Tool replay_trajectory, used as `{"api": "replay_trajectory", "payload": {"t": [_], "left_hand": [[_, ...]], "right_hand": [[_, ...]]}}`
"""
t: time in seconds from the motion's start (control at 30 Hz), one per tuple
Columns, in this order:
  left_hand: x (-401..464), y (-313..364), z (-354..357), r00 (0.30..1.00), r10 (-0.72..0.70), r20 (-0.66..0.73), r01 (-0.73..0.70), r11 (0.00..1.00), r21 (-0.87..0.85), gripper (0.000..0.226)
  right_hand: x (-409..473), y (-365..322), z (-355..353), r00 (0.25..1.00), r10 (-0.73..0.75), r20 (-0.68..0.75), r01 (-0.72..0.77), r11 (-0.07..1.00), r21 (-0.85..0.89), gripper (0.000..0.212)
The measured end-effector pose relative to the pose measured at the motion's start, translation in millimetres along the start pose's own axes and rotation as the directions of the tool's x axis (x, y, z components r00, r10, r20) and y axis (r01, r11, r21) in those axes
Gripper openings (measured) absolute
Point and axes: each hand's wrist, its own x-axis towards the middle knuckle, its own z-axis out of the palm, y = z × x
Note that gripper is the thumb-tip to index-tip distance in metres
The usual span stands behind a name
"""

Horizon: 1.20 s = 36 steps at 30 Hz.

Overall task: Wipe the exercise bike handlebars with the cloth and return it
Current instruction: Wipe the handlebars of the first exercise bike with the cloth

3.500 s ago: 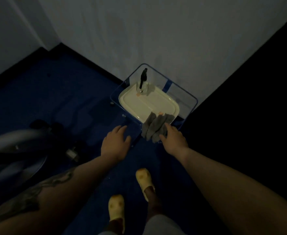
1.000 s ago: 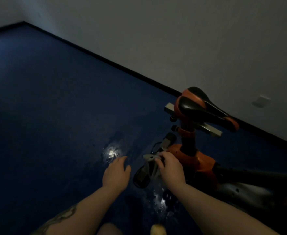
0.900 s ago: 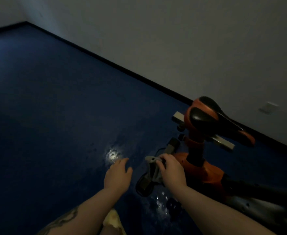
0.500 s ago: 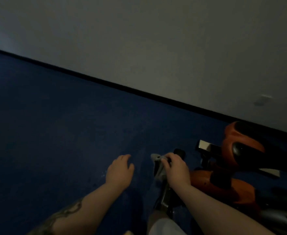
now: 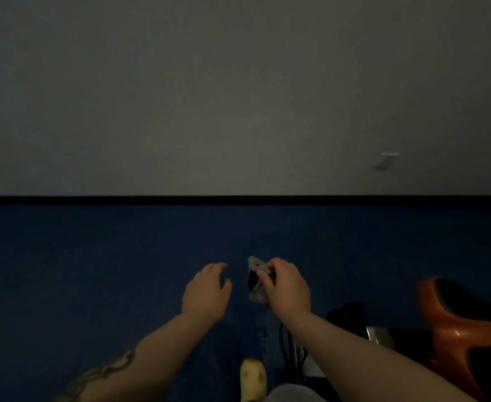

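Observation:
My right hand (image 5: 287, 287) is closed around the grey cloth (image 5: 255, 281), which hangs from my fingers in front of me above the blue floor. Just left of it, my left hand (image 5: 206, 291) hovers with its fingers loosely apart, holding nothing. The exercise bike's orange and black saddle (image 5: 464, 317) shows at the lower right, with dark frame parts (image 5: 348, 317) beside my right forearm. The handlebars are not in view.
A grey wall with a black skirting board (image 5: 238, 200) runs across ahead, with a small white wall fitting (image 5: 386, 161) at the right. Blue floor (image 5: 93, 271) spreads to the left. My yellow shoe (image 5: 253, 378) shows at the bottom edge.
My view has swung from the corner stand with the tray, past the bike, to face the wall. The right hand took the cloth off the stand and carries it; the saddle slid to the lower right.

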Motion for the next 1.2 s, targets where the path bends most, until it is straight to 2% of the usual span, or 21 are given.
{"api": "replay_trajectory", "payload": {"t": [0.2, 0.4, 0.53, 0.67, 0.8, 0.93, 1.1, 1.2], "left_hand": [[96.4, 12.8, -30.4, 0.996, 0.064, 0.054, -0.06, 0.995, -0.074, 0.046], [225.5, 42.7, -57.7, 0.941, 0.282, 0.187, -0.291, 0.957, 0.021, 0.046], [302.1, 79.4, -71.9, 0.852, 0.424, 0.307, -0.469, 0.878, 0.091, 0.046], [341.7, 132.9, -54.6, 0.755, 0.49, 0.436, -0.565, 0.824, 0.052, 0.047], [350.0, 191.0, -17.1, 0.609, 0.566, 0.555, -0.672, 0.74, -0.017, 0.047], [359.6, 248.9, 16.7, 0.469, 0.65, 0.598, -0.771, 0.631, -0.081, 0.046], [391.3, 313.4, 44.0, 0.388, 0.65, 0.653, -0.834, 0.549, -0.05, 0.047], [410.4, 357.3, 61.8, 0.378, 0.658, 0.651, -0.838, 0.542, -0.062, 0.046]], "right_hand": [[89.2, -25.4, -3.8, 0.987, 0.117, -0.106, -0.114, 0.993, 0.035, 0.018], [175.3, -31.4, -16.6, 0.928, 0.267, -0.26, -0.262, 0.964, 0.054, 0.018], [202.6, -26.1, -29.3, 0.804, 0.434, -0.407, -0.399, 0.9, 0.173, 0.018], [211.3, -9.8, -47.3, 0.632, 0.601, -0.489, -0.526, 0.796, 0.3, 0.019], [214.9, 17.0, -74.9, 0.481, 0.67, -0.565, -0.618, 0.716, 0.324, 0.018], [226.5, 51.2, -100.2, 0.338, 0.732, -0.592, -0.666, 0.63, 0.4, 0.017], [240.5, 94.0, -138.6, 0.226, 0.774, -0.591, -0.67, 0.564, 0.483, 0.019], [252.0, 121.0, -166.4, 0.162, 0.788, -0.594, -0.667, 0.531, 0.522, 0.018]]}}
